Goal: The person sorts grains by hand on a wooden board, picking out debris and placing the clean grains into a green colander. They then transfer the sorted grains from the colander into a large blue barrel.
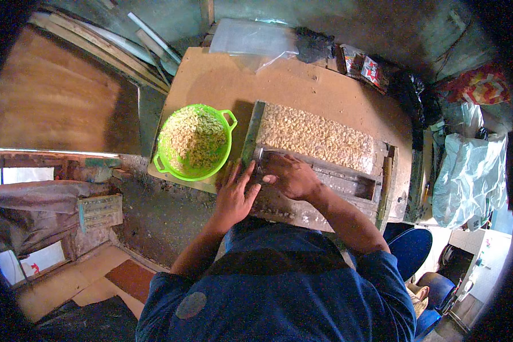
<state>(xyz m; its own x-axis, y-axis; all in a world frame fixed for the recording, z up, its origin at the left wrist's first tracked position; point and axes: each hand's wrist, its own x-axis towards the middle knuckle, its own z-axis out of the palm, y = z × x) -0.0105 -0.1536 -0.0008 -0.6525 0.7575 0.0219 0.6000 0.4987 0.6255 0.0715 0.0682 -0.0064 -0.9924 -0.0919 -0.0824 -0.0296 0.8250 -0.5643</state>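
Observation:
A flat, clear plastic pack of pale beans point(316, 136) lies lengthwise along a worn wooden frame point(342, 181). A dark wooden bar point(253, 128) crosses the frame's left end. My left hand point(236, 197) lies at the lower end of this bar with its fingers spread. Close beside it, my right hand point(294, 176) is bent over the frame just below the pack, its thumb near my left thumb. Shiny clear plastic point(259, 157) shows between the hands; the right fingers' grip on it is unclear. Left of the bar stands a bright green colander point(229, 147) holding loose beans point(192, 132).
The brown tabletop point(222, 75) carries a stack of clear plastic sheets point(252, 38) at its back edge. Black plastic point(315, 44) and printed packets point(370, 70) lie farther right. A pale plastic bag point(468, 179) hangs at the right. Wooden boards point(60, 94) stand at the left.

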